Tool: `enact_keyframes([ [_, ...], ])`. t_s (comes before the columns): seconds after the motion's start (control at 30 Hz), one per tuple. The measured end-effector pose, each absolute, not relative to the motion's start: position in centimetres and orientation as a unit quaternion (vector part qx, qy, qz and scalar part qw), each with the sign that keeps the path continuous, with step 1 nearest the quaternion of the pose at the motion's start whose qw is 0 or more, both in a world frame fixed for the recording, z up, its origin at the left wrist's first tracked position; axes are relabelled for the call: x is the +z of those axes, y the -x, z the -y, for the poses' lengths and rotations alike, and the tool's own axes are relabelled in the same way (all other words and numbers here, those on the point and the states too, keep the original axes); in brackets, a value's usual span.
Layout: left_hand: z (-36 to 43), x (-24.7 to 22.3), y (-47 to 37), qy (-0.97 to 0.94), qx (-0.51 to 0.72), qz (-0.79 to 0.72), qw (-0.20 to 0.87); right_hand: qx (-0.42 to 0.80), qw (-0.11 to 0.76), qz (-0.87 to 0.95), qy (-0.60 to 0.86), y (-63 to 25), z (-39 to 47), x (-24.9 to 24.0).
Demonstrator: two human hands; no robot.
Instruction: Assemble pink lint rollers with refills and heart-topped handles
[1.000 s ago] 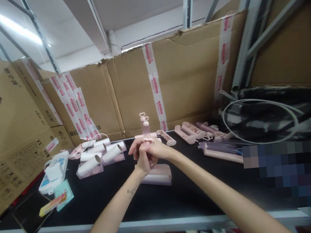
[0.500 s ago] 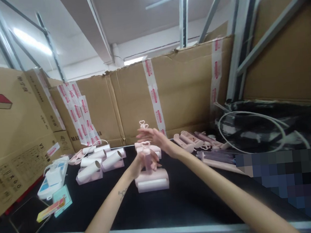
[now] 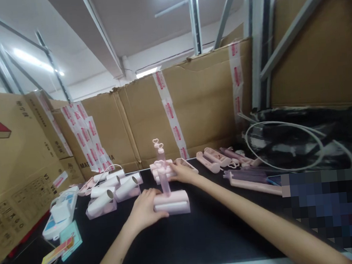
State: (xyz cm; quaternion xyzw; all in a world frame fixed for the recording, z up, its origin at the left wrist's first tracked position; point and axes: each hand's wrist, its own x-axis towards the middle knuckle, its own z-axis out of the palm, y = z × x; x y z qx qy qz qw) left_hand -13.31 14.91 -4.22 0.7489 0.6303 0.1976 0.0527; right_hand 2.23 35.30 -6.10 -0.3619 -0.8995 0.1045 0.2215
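My left hand (image 3: 144, 212) is closed on the left end of a pink case (image 3: 175, 196), its thumb in front and fingers behind. A white roll (image 3: 173, 208) lies along the front of this case. A translucent pink tube (image 3: 165, 184) stands upright at its back. Farther off, my right hand (image 3: 182, 173) is closed at the right end of a second pink case (image 3: 156, 172), with its fingertips partly hidden. Above that case rises another upright tube (image 3: 162, 156), with heart-shaped loops (image 3: 156, 142) at the top.
White rolls (image 3: 100, 202) in clear trays lie to the left. Beyond them are a power strip (image 3: 72, 198), a teal card (image 3: 71, 239) and a phone (image 3: 28, 260). Pink cases (image 3: 208, 162) and translucent tubes (image 3: 247, 176) lie right. Cardboard (image 3: 204, 100) walls the back; a white cable (image 3: 281, 122) loops right.
My left hand has moved from the upright tube down to the near case's left end. My right hand has come down from the heart-shaped loops to the far case. The view has shifted slightly.
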Motion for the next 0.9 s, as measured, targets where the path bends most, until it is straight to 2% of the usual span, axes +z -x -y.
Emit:
enact_keyframes([
  [0.27,-21.8,-3.8,13.8,-0.701,0.122,-0.703,-0.028,0.143,0.235,0.885,0.375,0.8,-37.9,-4.9],
  [0.53,-25.4,-3.8,14.2,-0.682,0.123,-0.718,-0.071,0.148,0.347,0.862,0.339,-5.6,-38.0,-3.2],
  [0.7,-23.5,-2.7,17.0,-0.666,0.147,-0.723,-0.114,0.125,0.358,0.874,0.304,-11.2,-36.4,-2.7],
  [0.9,-19.3,-1.4,22.9,-0.669,0.09,-0.734,-0.072,0.046,0.405,0.876,0.257,-13.6,-35.1,-0.3],
])
